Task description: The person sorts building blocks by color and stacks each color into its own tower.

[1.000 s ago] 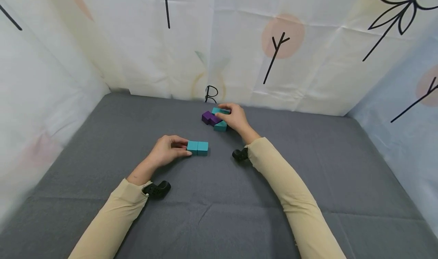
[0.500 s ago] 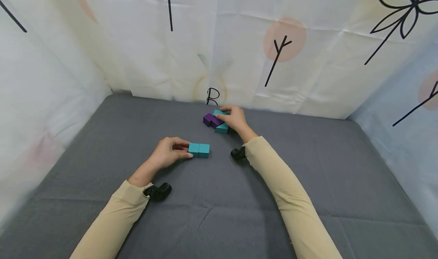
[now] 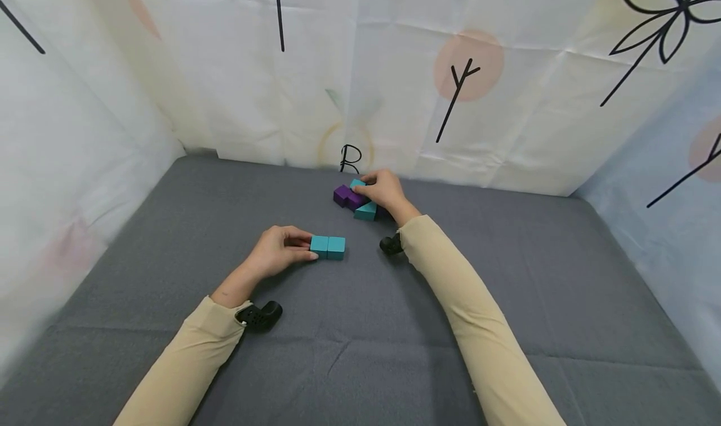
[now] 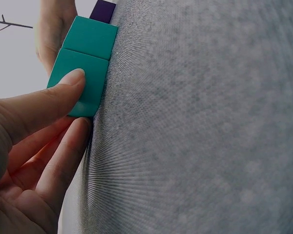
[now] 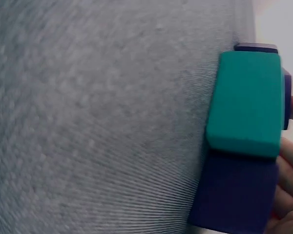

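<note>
In the head view my left hand (image 3: 273,251) pinches a teal cube (image 3: 319,246) between thumb and fingers. A second teal cube (image 3: 336,248) sits against its right side, on the cloth. Farther back, my right hand (image 3: 385,191) reaches over a small cluster of blocks. Its thumb and index finger pinch a teal block (image 3: 357,182) at the cluster's rear, mostly covered by the hand. Purple block pieces (image 3: 341,196) lie at the cluster's left. In front is a teal block with a slanted top edge (image 3: 366,212). The right wrist view shows a teal block (image 5: 246,102) beside a dark purple one (image 5: 237,192).
Grey cloth (image 3: 270,370) covers the surface, with a few creases. A white printed curtain (image 3: 394,94) stands close behind the cluster, and curtains enclose both sides. Each wrist wears a black camera mount (image 3: 260,315).
My right hand has shifted slightly left and back, covering more of the rear teal block. My left hand and its cubes stay still; the whole head view dropped a little at first.
</note>
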Available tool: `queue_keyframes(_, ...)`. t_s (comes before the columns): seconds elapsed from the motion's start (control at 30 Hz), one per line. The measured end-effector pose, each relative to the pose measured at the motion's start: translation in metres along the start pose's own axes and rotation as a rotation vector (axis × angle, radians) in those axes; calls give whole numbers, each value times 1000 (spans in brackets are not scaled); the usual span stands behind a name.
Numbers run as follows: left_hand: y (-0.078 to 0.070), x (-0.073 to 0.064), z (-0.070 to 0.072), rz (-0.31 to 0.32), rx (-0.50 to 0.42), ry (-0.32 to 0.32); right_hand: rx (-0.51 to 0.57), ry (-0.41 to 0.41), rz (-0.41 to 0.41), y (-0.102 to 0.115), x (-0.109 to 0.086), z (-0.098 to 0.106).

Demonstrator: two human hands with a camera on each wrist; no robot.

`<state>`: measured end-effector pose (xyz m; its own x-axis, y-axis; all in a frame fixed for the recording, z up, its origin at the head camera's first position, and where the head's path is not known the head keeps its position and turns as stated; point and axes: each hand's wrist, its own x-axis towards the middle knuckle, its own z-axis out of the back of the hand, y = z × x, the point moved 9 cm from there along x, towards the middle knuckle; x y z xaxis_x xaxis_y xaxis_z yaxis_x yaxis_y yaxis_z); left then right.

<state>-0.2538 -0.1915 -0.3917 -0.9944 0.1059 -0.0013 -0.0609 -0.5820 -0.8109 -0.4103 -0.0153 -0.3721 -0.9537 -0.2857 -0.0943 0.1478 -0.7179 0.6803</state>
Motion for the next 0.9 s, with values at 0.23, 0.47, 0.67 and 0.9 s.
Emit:
queue_keyframes(0.23,0,-1,-3,5,-5,6,-49,-33,48,3,0,0)
queue_keyframes(0.47,-1,-1,-4,4,-8,9,-35,-72,82,2,-1,4)
queue_keyframes(0.67,-1,-1,-2,0,-4,4,28,-101,144,9,-4,13)
queue_keyframes(0.9,-2,-2,0,5,-2,4,55,-119,198,14,-6,18)
